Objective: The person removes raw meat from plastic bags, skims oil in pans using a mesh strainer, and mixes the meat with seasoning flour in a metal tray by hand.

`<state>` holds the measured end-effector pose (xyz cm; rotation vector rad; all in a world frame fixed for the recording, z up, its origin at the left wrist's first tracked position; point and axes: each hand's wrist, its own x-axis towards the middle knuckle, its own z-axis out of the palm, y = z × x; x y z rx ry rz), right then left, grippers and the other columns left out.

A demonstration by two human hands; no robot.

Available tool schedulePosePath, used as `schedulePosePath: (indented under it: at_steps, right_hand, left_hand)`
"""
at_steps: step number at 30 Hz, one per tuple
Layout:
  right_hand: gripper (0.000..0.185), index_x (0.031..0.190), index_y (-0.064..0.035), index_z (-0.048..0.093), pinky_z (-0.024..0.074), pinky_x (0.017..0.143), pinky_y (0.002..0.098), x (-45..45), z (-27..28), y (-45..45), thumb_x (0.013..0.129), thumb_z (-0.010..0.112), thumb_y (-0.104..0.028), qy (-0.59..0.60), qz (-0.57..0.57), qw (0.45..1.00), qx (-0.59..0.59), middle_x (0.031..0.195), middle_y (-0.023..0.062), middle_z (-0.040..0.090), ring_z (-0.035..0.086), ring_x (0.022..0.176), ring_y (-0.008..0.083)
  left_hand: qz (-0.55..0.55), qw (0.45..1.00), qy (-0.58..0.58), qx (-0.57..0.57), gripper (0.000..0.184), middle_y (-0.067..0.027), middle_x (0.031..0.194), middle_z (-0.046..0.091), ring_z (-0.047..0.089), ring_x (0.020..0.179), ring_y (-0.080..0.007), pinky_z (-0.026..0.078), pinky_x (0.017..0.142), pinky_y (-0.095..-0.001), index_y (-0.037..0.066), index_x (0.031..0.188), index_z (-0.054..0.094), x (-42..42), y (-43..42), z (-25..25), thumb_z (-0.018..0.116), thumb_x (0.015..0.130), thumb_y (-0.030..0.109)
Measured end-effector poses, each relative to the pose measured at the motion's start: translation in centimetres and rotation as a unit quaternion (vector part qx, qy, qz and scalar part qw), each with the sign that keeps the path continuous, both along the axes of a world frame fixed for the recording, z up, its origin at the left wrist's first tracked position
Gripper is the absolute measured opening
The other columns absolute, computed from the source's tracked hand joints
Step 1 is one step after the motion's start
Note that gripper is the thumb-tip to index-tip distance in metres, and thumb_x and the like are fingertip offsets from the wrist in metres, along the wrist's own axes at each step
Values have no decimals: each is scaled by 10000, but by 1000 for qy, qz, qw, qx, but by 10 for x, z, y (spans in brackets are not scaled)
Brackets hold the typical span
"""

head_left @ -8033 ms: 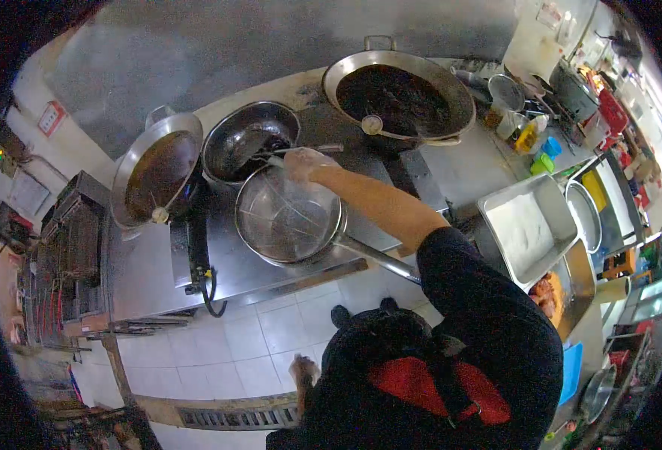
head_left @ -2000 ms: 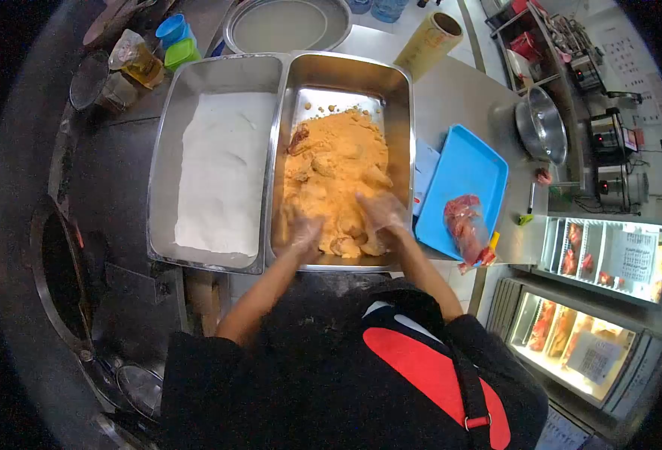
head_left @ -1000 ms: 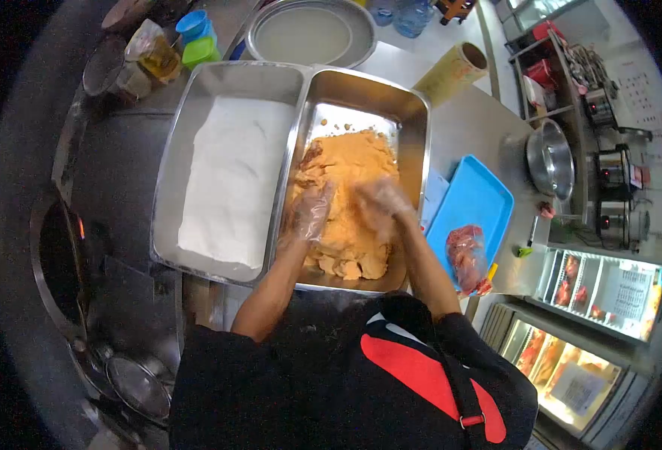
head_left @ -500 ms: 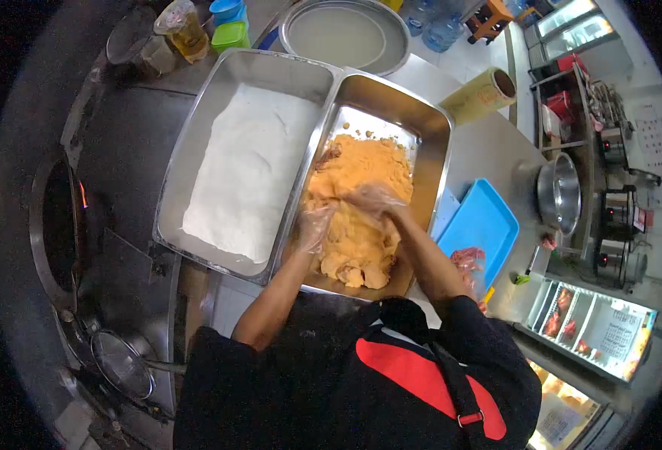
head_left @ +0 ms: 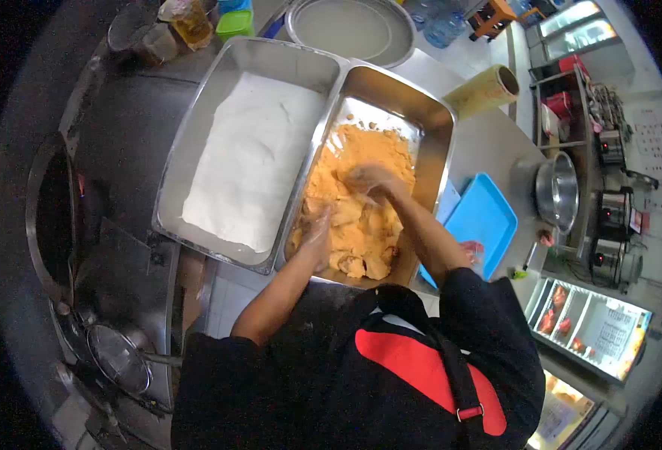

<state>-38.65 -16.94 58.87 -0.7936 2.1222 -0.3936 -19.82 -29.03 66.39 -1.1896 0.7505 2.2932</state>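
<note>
Both hands work in a deep steel pan (head_left: 436,120) of orange breading powder (head_left: 376,146) and lumpy orange-coated pieces (head_left: 361,244), whose kind I cannot make out. My left hand (head_left: 317,238), in a clear plastic glove, rests against the pieces near the pan's left wall, fingers stretched out and partly hidden. My right hand (head_left: 374,183), also gloved, is in the powder further up the pan. Motion smears its fingers, so what they hold does not show. Touching this pan on the left stands a matching pan (head_left: 175,176) of white powder (head_left: 252,161).
A round basin (head_left: 402,52) of cloudy liquid stands beyond the pans. To the right are a cling-film roll (head_left: 485,91), a blue tray (head_left: 500,221) and a steel bowl (head_left: 558,193). On the left are a wok (head_left: 49,217) and a strainer (head_left: 119,358).
My right hand has moved up the pan, away from my left hand. My left hand has shifted slightly down. More coated pieces show between them, and the whole view has shifted a little.
</note>
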Motion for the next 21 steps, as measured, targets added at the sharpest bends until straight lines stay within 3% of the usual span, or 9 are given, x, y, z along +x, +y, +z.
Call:
schedulePosePath:
  at_steps: [1,3,6,8,10,12,14,18,21]
  right_hand:
    - [411,907,-90,663,460,620,373,17,33,7,866,514,-471,-32,-14,997,66,806,120,649,561,653,255]
    - [427,904,-82,663,453,622,381,40,13,41,872,513,-480,-69,-136,988,16,795,123,647,566,662,261]
    - [447,896,-71,660,451,625,375,80,19,69,877,509,-491,31,-185,981,-50,778,119,646,568,671,263]
    - [450,875,-60,658,453,630,368,107,88,67,878,513,-486,26,-266,962,-58,769,109,647,571,675,244]
    - [452,785,-40,640,445,587,366,108,88,83,866,548,-476,303,44,952,23,705,86,624,552,614,185]
    - [377,896,-57,647,456,560,332,119,118,81,869,564,-424,151,-212,966,-2,766,77,641,564,595,177]
    - [333,991,-82,650,472,550,305,130,140,70,885,570,-388,18,-447,894,-24,846,54,666,585,614,157]
    - [242,939,-48,634,478,572,294,156,125,48,848,659,-272,59,-387,854,-342,902,73,659,581,648,156]
    - [246,930,-45,610,477,560,279,156,91,39,834,676,-262,-8,-383,865,-323,863,46,639,566,632,151]
  left_hand:
    - [-2,1000,9,-12,562,-141,1326,433,406,1224,-284,341,1022,-480,8,1344,366,-5,3,-7,576,877,239]
    - [-29,986,76,-146,564,-131,1292,470,500,1135,-293,413,967,-446,51,1338,388,-3,9,-67,609,863,258]
    - [-100,937,231,-242,493,-112,1171,561,571,996,-250,462,880,-382,55,1258,476,-34,-1,-65,630,858,300]
    - [-147,882,296,-337,497,-120,1068,625,589,927,-227,460,841,-354,7,1206,530,-53,-3,-33,641,852,338]
    - [-263,851,273,-362,551,-144,1056,643,588,939,-241,450,849,-349,-16,1231,513,-70,-12,-3,638,855,366]
    - [-222,860,339,-309,610,-162,1147,595,553,1035,-250,422,915,-344,-15,1285,453,-64,-17,-12,630,857,382]
    - [-200,865,354,-293,670,-158,1291,482,463,1169,-254,357,1000,-347,-1,1352,367,-56,-12,-10,597,873,405]
    - [-131,920,309,-201,684,-134,1325,453,462,1181,-254,375,1005,-353,18,1389,323,-41,3,41,505,906,466]
    - [-72,949,281,-119,664,-115,1287,478,505,1127,-247,426,960,-352,27,1388,324,-40,18,66,432,933,498]
